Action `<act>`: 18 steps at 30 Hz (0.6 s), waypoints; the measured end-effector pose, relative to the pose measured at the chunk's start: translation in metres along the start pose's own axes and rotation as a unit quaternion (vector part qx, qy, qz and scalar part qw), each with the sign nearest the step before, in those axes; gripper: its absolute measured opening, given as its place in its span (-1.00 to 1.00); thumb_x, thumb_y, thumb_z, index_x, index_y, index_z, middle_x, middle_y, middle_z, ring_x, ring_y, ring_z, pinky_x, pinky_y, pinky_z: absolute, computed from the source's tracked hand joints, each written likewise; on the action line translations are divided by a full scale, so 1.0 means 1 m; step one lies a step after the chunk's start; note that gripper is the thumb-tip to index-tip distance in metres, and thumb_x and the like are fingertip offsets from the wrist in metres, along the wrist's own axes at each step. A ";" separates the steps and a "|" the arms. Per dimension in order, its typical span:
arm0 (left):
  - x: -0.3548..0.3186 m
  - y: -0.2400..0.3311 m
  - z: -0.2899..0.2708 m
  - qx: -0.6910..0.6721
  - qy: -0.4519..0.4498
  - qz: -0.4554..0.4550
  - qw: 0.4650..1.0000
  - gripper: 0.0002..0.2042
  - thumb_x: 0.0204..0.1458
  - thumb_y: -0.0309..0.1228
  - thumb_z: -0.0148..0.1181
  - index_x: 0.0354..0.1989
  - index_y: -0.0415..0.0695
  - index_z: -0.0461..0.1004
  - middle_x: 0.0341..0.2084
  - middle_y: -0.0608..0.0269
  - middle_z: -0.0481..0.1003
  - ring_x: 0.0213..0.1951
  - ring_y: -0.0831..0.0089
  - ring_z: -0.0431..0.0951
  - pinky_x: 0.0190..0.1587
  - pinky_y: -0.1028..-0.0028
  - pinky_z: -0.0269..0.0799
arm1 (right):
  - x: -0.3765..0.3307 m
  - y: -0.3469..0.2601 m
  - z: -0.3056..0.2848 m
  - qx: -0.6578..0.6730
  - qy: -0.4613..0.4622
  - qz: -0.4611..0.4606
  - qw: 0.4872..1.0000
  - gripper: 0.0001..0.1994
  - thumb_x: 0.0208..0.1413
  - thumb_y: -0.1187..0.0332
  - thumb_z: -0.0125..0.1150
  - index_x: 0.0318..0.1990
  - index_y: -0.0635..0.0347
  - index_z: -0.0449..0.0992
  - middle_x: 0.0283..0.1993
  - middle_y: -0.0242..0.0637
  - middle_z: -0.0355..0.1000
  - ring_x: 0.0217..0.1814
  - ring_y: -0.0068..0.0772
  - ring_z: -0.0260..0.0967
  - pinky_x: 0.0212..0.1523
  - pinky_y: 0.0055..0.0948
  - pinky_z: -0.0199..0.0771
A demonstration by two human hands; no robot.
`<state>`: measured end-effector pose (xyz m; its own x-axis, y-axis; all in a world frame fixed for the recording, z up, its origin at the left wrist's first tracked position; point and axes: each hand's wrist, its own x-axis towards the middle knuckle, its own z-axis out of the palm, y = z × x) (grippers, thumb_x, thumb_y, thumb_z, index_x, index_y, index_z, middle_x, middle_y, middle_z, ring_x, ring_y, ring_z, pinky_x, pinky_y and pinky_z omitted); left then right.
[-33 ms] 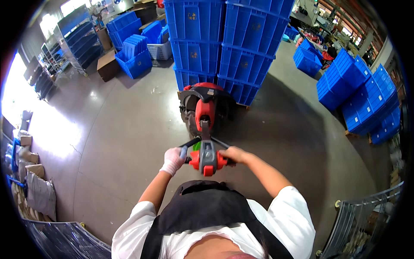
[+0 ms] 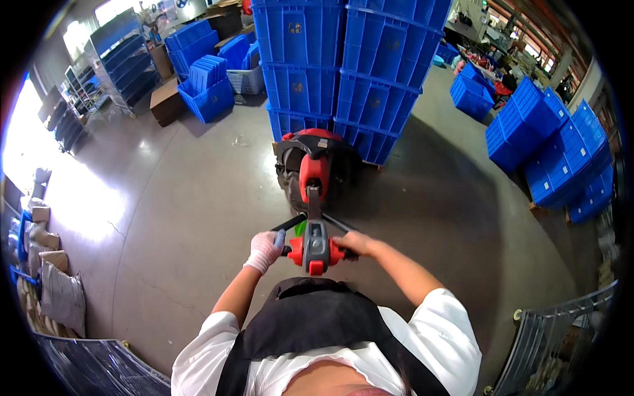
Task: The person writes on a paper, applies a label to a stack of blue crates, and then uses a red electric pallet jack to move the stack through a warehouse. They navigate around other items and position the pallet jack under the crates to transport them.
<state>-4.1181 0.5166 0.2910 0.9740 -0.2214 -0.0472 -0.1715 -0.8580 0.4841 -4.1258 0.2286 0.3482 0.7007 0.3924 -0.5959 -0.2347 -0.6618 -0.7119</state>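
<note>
A red and black electric pallet truck [image 2: 314, 171] stands in front of me, its grey and red control head [image 2: 317, 241] close to my waist. My left hand [image 2: 267, 247], in a pale glove, is closed round the left grip of the tiller. On the other side my bare right hand [image 2: 357, 243] wraps the right grip. Behind the truck's body rise stacked blue plastic crates [image 2: 300, 89] in two columns, resting on a pallet that is mostly hidden.
Blue crates with lids [image 2: 207, 96] and a brown cardboard box [image 2: 168, 102] stand at the far left, near a shelf rack [image 2: 122, 59]. More blue crates [image 2: 528, 125] are piled at the right. Wire racks [image 2: 555, 336] flank me; grey sacks [image 2: 63, 297] lie at the left.
The control head has come slightly nearer to me and a touch to the left, with both hands still on it. The crates and surroundings look almost unchanged.
</note>
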 end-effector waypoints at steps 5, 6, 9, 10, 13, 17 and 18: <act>-0.005 -0.020 0.017 -0.019 -0.002 -0.025 1.000 -0.49 0.16 -0.11 -0.29 -0.65 -0.16 0.47 -0.61 -0.01 0.48 -0.43 0.01 0.51 -0.32 0.14 0.39 | 0.008 0.003 0.023 -0.136 0.029 -0.025 0.990 -0.30 0.15 -0.26 -0.36 -0.63 0.13 0.50 -0.70 -0.34 0.40 -0.59 -0.36 0.41 -0.39 -0.38 0.35; -0.002 -0.017 0.010 -0.045 0.036 -0.038 0.998 -0.47 0.17 -0.11 -0.31 -0.67 -0.17 0.46 -0.63 -0.02 0.47 -0.45 0.01 0.50 -0.33 0.15 0.39 | 0.008 -0.003 0.023 -0.157 0.054 -0.035 0.986 -0.28 0.14 -0.28 -0.39 -0.62 0.11 0.50 -0.69 -0.35 0.41 -0.55 -0.34 0.42 -0.35 -0.37 0.35; 0.027 -0.022 0.010 -0.056 0.044 -0.044 0.996 -0.44 0.18 -0.08 -0.33 -0.69 -0.18 0.45 -0.63 -0.03 0.47 -0.48 -0.02 0.49 -0.35 0.15 0.39 | 0.020 -0.012 0.007 -0.186 0.076 -0.042 0.979 -0.26 0.09 -0.35 -0.39 -0.59 0.11 0.51 -0.66 -0.35 0.43 -0.46 -0.29 0.45 -0.34 -0.34 0.35; 0.035 -0.025 0.013 -0.067 0.068 -0.045 0.994 -0.43 0.18 -0.06 -0.33 -0.69 -0.17 0.45 -0.62 -0.02 0.48 -0.47 -0.03 0.49 -0.36 0.15 0.39 | 0.034 -0.002 0.004 -0.196 0.089 -0.057 0.975 -0.26 0.08 -0.37 -0.38 -0.56 0.10 0.51 -0.64 -0.35 0.44 -0.44 -0.28 0.46 -0.33 -0.32 0.36; 0.058 -0.035 0.014 -0.071 0.133 -0.019 0.988 -0.51 0.15 -0.10 -0.21 -0.67 -0.14 0.46 -0.65 0.01 0.47 -0.51 -0.02 0.47 -0.40 0.13 0.37 | 0.055 -0.003 -0.005 -0.173 0.169 -0.122 0.963 -0.38 0.08 -0.29 -0.24 -0.53 0.04 0.52 -0.60 -0.32 0.45 -0.43 -0.23 0.46 -0.30 -0.30 0.37; 0.114 -0.068 0.056 -0.037 0.229 0.098 0.968 -0.65 0.08 -0.22 -0.10 -0.67 -0.11 0.42 -0.69 0.04 0.44 -0.57 0.01 0.45 -0.51 0.15 0.33 | 0.119 0.038 -0.012 -0.180 0.343 -0.180 0.904 -0.68 0.10 0.02 0.02 -0.44 0.05 0.45 -0.49 -0.25 0.46 -0.35 -0.17 0.44 -0.35 -0.27 0.37; 0.116 -0.068 0.064 -0.097 0.206 0.063 0.972 -0.67 0.07 -0.25 -0.12 -0.66 -0.10 0.41 -0.68 0.03 0.44 -0.57 -0.01 0.44 -0.53 0.15 0.32 | 0.124 0.039 0.000 -0.105 0.355 -0.178 0.912 -0.75 0.09 0.11 0.07 -0.43 0.07 0.45 -0.47 -0.24 0.45 -0.32 -0.18 0.43 -0.37 -0.28 0.36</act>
<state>-4.0034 0.5194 0.1964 0.9302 -0.0805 0.3582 -0.3017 -0.7235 0.6210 -4.0475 0.2512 0.2463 0.9843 0.1440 0.1024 0.1748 -0.7096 -0.6826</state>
